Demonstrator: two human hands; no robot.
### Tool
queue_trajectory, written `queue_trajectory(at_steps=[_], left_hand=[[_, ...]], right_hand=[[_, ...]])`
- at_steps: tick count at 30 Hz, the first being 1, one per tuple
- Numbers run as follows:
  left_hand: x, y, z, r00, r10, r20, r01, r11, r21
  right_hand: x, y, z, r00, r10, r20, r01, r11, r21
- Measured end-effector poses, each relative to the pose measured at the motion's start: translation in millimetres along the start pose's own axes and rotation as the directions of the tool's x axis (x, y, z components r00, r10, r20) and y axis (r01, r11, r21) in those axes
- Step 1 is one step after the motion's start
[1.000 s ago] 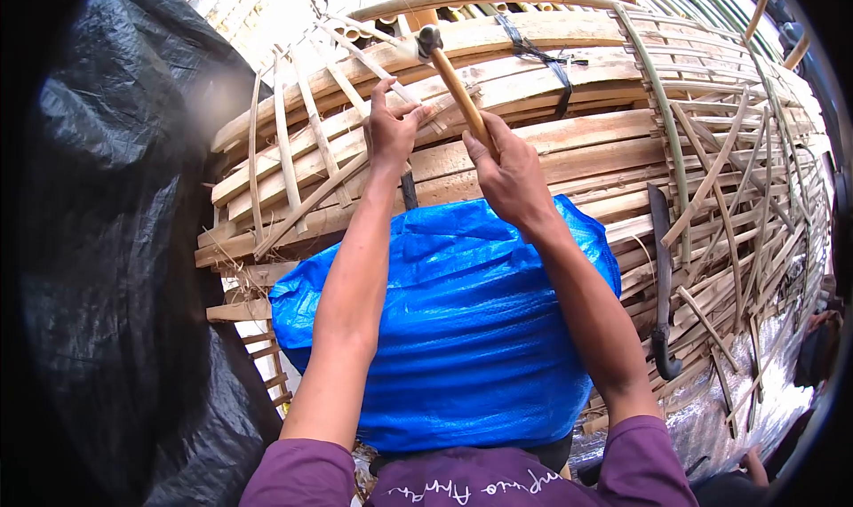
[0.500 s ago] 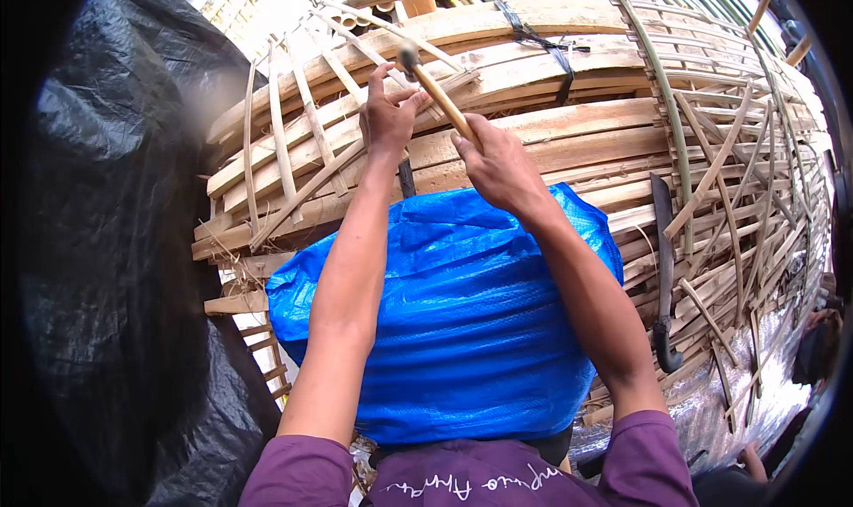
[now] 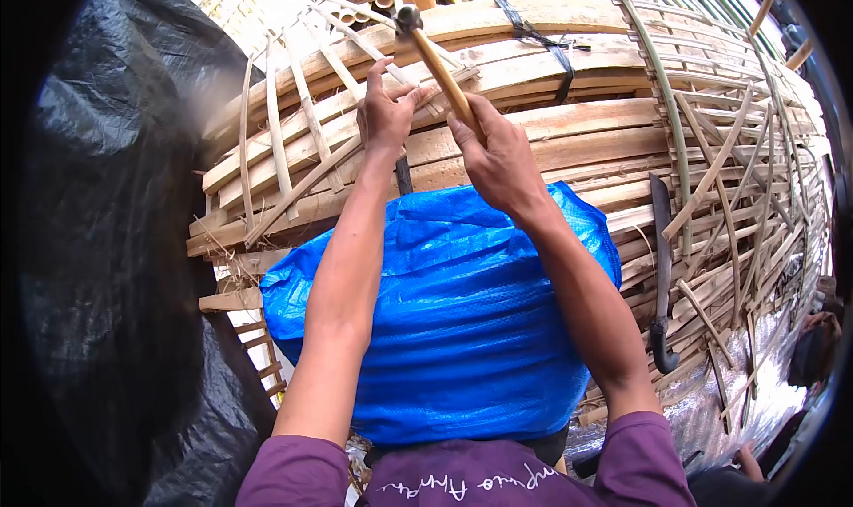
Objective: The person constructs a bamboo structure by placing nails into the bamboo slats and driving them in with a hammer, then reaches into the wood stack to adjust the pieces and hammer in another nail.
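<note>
In my right hand (image 3: 499, 156) is a hammer, gripped by its wooden handle (image 3: 442, 70). The dark metal hammer head (image 3: 408, 20) is raised, up and to the right of my left fingers. My left hand (image 3: 387, 116) is closed on a diagonal bamboo strip (image 3: 306, 190), with thumb and index finger near its upper part. Whether a nail sits between those fingers I cannot make out. This strip crosses several thin slats (image 3: 278, 129) lying over thick wooden planks (image 3: 569, 125). A blue tarp sheet (image 3: 471, 329) covers my lap.
A machete (image 3: 660, 249) lies on the slats to the right, beside a heap of loose bamboo strips (image 3: 737, 178). Black plastic sheeting (image 3: 107, 240) hangs at left. Black ties (image 3: 542, 38) bind the planks. Another person's hand (image 3: 749, 463) shows at lower right.
The hammer head has risen slightly, away from my left hand, and my right wrist has tilted back. My left hand stays at the strip. The view has shifted a little.
</note>
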State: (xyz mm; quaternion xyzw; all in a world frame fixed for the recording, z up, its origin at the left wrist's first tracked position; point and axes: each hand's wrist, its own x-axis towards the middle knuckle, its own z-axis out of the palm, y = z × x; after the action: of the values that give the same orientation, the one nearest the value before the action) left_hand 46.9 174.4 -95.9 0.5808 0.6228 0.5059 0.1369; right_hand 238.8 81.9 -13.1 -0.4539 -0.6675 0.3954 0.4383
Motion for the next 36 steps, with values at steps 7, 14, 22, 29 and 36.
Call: queue_trajectory(at_steps=[7, 14, 22, 29, 36], left_hand=[[3.2, 0.8, 2.1, 0.999, -0.046, 0.022, 0.047, 0.996, -0.074], [-2.3, 9.8, -1.7, 0.993, -0.105, 0.051, 0.111, 0.986, -0.126], [-0.7, 7.1, -1.7, 0.999, -0.021, 0.05, 0.027, 0.992, -0.125], [-4.1, 11.3, -3.4, 0.992, 0.124, -0.031, -0.121, 0.989, 0.08], [-2.1, 8.7, -1.5, 1.0, 0.008, 0.017, -0.008, 0.999, -0.041]], right_hand=[[3.1, 13.0, -0.5, 0.997, 0.065, 0.032, -0.059, 0.986, -0.157], [1.2, 35.0, 7.0, 0.997, 0.065, 0.048, -0.054, 0.98, -0.19], [3.1, 26.7, 4.1, 0.987, 0.125, 0.099, -0.107, 0.98, -0.166], [0.1, 12.4, 2.0, 0.994, 0.103, 0.036, -0.102, 0.994, -0.026], [2.4, 12.7, 0.8, 0.999, 0.042, -0.032, -0.041, 0.999, 0.009]])
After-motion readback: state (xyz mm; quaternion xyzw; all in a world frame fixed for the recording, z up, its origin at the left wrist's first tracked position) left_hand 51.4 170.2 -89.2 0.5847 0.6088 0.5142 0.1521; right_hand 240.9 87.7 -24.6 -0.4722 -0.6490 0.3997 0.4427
